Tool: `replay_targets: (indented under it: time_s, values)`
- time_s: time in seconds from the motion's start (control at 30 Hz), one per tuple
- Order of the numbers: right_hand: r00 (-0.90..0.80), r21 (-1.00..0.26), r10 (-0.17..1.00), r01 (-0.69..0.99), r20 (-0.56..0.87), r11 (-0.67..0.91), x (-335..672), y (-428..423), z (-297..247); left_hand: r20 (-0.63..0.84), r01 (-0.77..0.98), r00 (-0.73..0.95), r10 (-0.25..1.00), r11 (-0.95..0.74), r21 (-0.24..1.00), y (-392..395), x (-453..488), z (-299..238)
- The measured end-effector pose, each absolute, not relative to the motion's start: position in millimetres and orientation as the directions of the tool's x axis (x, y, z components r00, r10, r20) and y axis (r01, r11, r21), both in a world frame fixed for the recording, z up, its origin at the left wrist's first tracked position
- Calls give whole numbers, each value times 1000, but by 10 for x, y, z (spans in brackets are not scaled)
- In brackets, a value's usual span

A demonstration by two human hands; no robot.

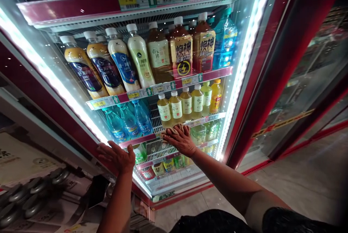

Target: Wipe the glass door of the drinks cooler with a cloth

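An open drinks fridge stands before me with lit shelves of bottles. My right hand [179, 139] lies palm down on a crumpled brownish cloth [170, 130], pressing it against the front edge of a wire shelf [157, 149] below a row of yellow tea bottles [187, 104]. My left hand [117, 156] rests with its fingers spread on the fridge's left door frame [67, 102], holding nothing.
Upper shelves carry tall milk-tea bottles [107, 68], brown energy drinks [181, 49] and blue water bottles [129, 121]. Price-tag rails [152, 89] front each shelf. The open glass door [299, 77] stands at the right. Cardboard boxes and dark round items [32, 196] sit at lower left.
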State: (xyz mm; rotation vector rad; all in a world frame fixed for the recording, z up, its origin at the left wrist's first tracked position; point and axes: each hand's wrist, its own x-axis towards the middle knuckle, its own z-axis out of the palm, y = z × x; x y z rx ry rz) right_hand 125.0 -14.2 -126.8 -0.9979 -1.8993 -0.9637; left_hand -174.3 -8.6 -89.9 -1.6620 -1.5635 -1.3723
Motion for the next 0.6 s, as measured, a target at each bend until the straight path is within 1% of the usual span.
replay_targets:
  time_s: [0.07, 0.17, 0.23, 0.3, 0.37, 0.4, 0.47, 0.53, 0.6]
  values:
    - [-341, 221, 299, 902, 891, 370, 1383, -133, -1276, 890, 939, -146, 431, -223, 262, -89, -1737, -895]
    - [-233, 127, 328, 941, 916, 312, 1401, -83, -1274, 902, 948, -147, 406, -202, 246, -94, -1698, -886]
    - [-200, 94, 335, 947, 921, 308, 1352, -62, -1289, 907, 947, -160, 390, -198, 252, -95, -1645, -885]
    - [-245, 126, 340, 933, 908, 337, 1346, -71, -1323, 909, 939, -189, 372, -202, 278, -97, -1567, -896]
    - [-332, 198, 342, 907, 879, 372, 1435, -107, -1362, 915, 934, -198, 351, -216, 285, -107, -1461, -917]
    - [-365, 228, 339, 896, 867, 382, 1513, -130, -1376, 923, 937, -173, 344, -233, 262, -116, -1396, -927]
    - [-376, 244, 321, 892, 869, 381, 1698, -167, -1375, 940, 944, -56, 336, -290, 160, -148, -1235, -935]
    - [-317, 204, 296, 912, 901, 357, 1857, -178, -1330, 943, 931, 78, 325, -361, 48, -192, -1037, -919]
    - [-235, 142, 281, 938, 931, 315, 1932, -163, -1257, 941, 909, 123, 316, -415, 21, -233, -815, -887]
